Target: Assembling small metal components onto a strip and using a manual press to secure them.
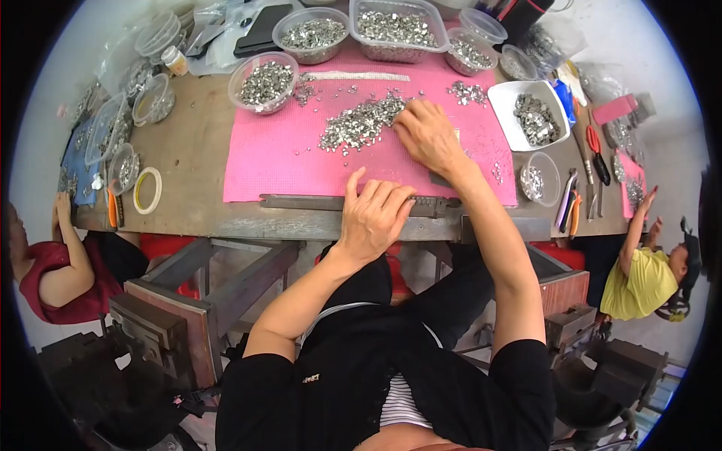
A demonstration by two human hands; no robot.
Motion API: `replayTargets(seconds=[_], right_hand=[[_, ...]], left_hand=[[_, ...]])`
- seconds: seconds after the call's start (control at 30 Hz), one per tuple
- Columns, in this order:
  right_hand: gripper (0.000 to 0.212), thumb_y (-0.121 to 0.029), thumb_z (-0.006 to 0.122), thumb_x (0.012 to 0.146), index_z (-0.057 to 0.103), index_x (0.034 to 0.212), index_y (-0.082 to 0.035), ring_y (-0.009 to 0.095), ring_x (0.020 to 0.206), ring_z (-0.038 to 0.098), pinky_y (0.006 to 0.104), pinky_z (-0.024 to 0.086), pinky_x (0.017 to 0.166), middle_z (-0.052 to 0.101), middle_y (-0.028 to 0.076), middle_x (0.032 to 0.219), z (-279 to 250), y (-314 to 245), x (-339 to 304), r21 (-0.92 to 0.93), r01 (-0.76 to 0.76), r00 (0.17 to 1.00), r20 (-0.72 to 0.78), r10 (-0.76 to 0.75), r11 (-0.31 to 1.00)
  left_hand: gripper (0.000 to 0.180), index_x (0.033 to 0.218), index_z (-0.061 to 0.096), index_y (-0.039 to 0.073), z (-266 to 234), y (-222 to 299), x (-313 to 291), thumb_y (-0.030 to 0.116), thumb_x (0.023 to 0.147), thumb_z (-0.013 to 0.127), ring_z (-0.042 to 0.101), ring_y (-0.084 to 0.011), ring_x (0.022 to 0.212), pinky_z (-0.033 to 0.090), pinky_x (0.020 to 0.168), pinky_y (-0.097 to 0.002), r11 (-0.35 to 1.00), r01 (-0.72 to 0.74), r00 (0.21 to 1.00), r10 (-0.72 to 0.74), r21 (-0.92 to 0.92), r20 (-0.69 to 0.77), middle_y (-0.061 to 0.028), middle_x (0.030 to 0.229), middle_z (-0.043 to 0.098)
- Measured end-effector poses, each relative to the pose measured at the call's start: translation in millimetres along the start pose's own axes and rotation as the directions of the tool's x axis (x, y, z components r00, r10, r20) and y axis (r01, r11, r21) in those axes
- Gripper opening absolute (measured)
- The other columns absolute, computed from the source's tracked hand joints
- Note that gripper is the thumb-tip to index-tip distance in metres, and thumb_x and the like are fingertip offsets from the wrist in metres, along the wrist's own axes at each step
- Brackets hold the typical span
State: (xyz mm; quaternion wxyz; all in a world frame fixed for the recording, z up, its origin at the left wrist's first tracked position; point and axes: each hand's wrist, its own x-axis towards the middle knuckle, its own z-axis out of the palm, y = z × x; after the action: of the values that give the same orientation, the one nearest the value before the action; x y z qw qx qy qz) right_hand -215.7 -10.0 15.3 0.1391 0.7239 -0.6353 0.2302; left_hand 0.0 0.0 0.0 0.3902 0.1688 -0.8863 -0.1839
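Observation:
A long dark metal bar (301,201) with a row of small slots toward its right end lies along the near edge of the pink mat (259,161). Across its middle rests my left hand (374,216), fingers curled over the bar, the little finger raised, thumb and index close together by the slots. A loose heap of small shiny metal pieces (357,126) is spread beyond it. My right hand (430,135) is at the heap's right side, fingers bent down and drawn together; whatever is between the fingertips is hidden.
Plastic tubs (265,83) and a rectangular container (397,28) full of metal pieces stand at the back. A white tray (529,113), pliers (598,154) and a round tub (539,179) are on the right, a tape roll (147,190) on the left. Co-workers sit at both sides.

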Motion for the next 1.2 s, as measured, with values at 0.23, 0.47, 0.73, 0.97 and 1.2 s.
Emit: replayTargets(seconds=[0.23, 0.47, 0.73, 0.97, 1.2], right_hand=[[0.011, -0.012, 0.068, 0.089, 0.067, 0.099, -0.009, 0.026, 0.092, 0.058, 0.0414, 0.044, 0.082, 0.059, 0.007, 0.094, 2.8, 2.5, 9.1, 0.103, -0.01, 0.999, -0.029, 0.013, 0.995], [0.008, -0.012, 0.066, 0.091, 0.07, 0.098, -0.011, 0.027, 0.093, 0.059, 0.0422, 0.044, 0.082, 0.058, 0.007, 0.093, 16.0, 23.6, 21.1, 0.045, -0.088, 0.994, -0.061, 0.091, 0.995], [0.009, -0.008, 0.071, 0.087, 0.072, 0.096, -0.007, 0.029, 0.091, 0.06, 0.041, 0.045, 0.082, 0.062, 0.009, 0.093, -8.4, -3.4, 3.9, 0.248, -0.142, 0.99, 0.015, 0.143, 0.958], [0.008, -0.011, 0.072, 0.086, 0.069, 0.093, -0.006, 0.03, 0.091, 0.06, 0.0427, 0.044, 0.083, 0.061, 0.01, 0.091, -7.0, -15.1, -9.8, 0.161, -0.18, 0.983, 0.045, 0.175, 0.97], [0.011, -0.008, 0.07, 0.085, 0.067, 0.095, -0.005, 0.029, 0.093, 0.06, 0.042, 0.044, 0.084, 0.062, 0.009, 0.092, -12.4, -24.7, -18.6, 0.102, -0.138, 0.99, -0.001, 0.139, 0.985]], left_hand=[[0.02, 0.104, 0.069, 0.01, 0.6, -2.2, -0.2, 0.013, 0.085, 0.075, 0.062, -0.0207, 0.086, 0.036, 0.11, -0.051, 1.0, 0.0, 1.0, 0.0, -0.007, -0.012, -0.0027, 0.091, 0.065], [0.02, 0.104, 0.069, 0.01, 0.5, 0.4, 0.7, 0.013, 0.085, 0.075, 0.062, -0.0202, 0.086, 0.036, 0.109, -0.0506, 1.0, 0.004, 1.0, -0.004, -0.016, -0.003, -0.0024, 0.091, 0.065], [0.02, 0.105, 0.069, 0.011, -0.8, -1.3, -0.8, 0.013, 0.086, 0.075, 0.062, -0.021, 0.087, 0.036, 0.109, -0.0512, 1.0, 0.012, 1.0, -0.012, -0.012, 0.005, -0.0029, 0.091, 0.065], [0.016, 0.106, 0.072, 0.013, -23.0, -10.6, 34.2, 0.012, 0.09, 0.07, 0.062, -0.0241, 0.087, 0.034, 0.108, -0.0535, 0.999, 0.034, 0.997, -0.033, -0.013, 0.064, -0.0046, 0.089, 0.066], [0.01, 0.097, 0.076, 0.014, 7.7, -101.5, 91.9, 0.014, 0.089, 0.071, 0.059, -0.0228, 0.093, 0.033, 0.105, -0.0512, 0.964, -0.121, 0.988, 0.093, 0.238, 0.124, -0.0031, 0.089, 0.062]])
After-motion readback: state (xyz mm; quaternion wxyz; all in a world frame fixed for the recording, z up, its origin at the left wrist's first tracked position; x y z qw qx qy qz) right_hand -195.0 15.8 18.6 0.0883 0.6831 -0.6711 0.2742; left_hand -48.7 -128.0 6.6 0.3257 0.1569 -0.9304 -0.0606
